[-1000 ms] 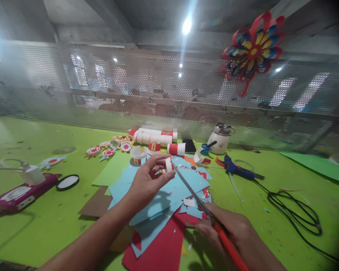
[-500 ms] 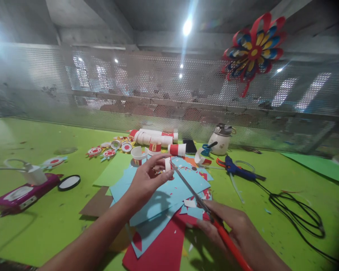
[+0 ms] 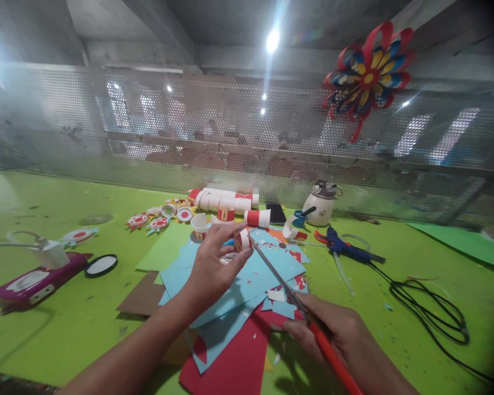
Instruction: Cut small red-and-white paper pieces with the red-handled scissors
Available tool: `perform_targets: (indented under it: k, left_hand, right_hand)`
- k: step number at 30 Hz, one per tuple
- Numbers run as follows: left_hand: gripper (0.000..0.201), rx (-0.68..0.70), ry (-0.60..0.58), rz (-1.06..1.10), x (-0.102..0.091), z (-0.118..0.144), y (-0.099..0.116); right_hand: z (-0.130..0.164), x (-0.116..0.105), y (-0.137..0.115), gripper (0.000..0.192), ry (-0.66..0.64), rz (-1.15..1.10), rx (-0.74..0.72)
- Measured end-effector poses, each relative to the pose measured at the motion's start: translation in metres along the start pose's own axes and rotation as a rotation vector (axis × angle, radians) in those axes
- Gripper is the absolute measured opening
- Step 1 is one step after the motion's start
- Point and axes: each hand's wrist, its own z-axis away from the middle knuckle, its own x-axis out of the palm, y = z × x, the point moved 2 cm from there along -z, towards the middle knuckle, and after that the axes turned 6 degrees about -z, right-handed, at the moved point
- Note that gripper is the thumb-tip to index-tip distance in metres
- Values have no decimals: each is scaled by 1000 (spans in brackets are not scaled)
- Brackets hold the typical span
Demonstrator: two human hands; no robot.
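Between the thumb and fingers of my left hand [image 3: 214, 258] is a small white and red paper cup piece [image 3: 242, 239], partly covered by the fingers. My right hand [image 3: 333, 329] grips a pair of scissors [image 3: 278, 274] with red handles. Their long metal blades point up and left, and the tips meet the edge of the cup piece. Beneath both hands lie overlapping light blue paper sheets [image 3: 214, 315] and a red sheet [image 3: 230, 365], strewn with small red, white and blue scraps.
Paper cups [image 3: 257, 218] and small turtle-like paper crafts [image 3: 159, 224] lie farther back. On the right are a blue glue gun [image 3: 346, 247], its coiled black cable [image 3: 432, 312] and a jug [image 3: 321, 203]. At left sit a purple power strip [image 3: 41, 277] and a black-rimmed disc [image 3: 101, 266].
My left hand has turned the cup piece slightly, so more of its red side shows. The scissors have barely moved, staying at its edge.
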Motion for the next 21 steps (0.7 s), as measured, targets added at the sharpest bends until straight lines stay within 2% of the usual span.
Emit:
perform_targets:
  k: [5, 9, 12, 17, 21]
  left_hand:
    - [41, -10, -6, 11, 0, -1, 2]
    - [42, -120, -58, 126, -2, -4, 3]
    - [43, -199, -41, 113, -5, -5, 5]
    - [47, -228, -116, 283, -5, -6, 4]
    - [45, -309, -159, 485, -6, -7, 1]
  right_hand:
    - [1, 1, -1, 25, 25, 47, -19]
    - [-1, 0, -4, 25, 61, 131, 48]
    - [-4, 0, -1, 26, 83, 151, 65]
    - [-8, 0, 7, 24, 69, 56, 66]
    - [-7, -4, 5, 24, 67, -130, 113]
